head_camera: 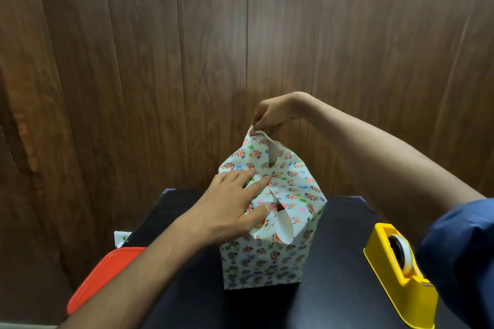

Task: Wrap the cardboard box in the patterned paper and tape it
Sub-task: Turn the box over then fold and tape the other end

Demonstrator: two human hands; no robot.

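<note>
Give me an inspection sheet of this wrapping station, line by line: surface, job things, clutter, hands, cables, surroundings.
Surface: black tabletop, the box standing on it.
Job's things: patterned paper covers the upright box's sides; top flaps partly folded, white underside showing at two loops. No cardboard visible. Yellow tape dispenser at right, roll loaded.
Clutter: red lid at the table's left edge; a white item behind it, too hidden to identify.
Hands: left hand presses straight fingers on the folded top; right hand pinches the far flap's tip, held up.
Cables: nothing seen.
Surroundings: wood-panel wall behind.
</note>
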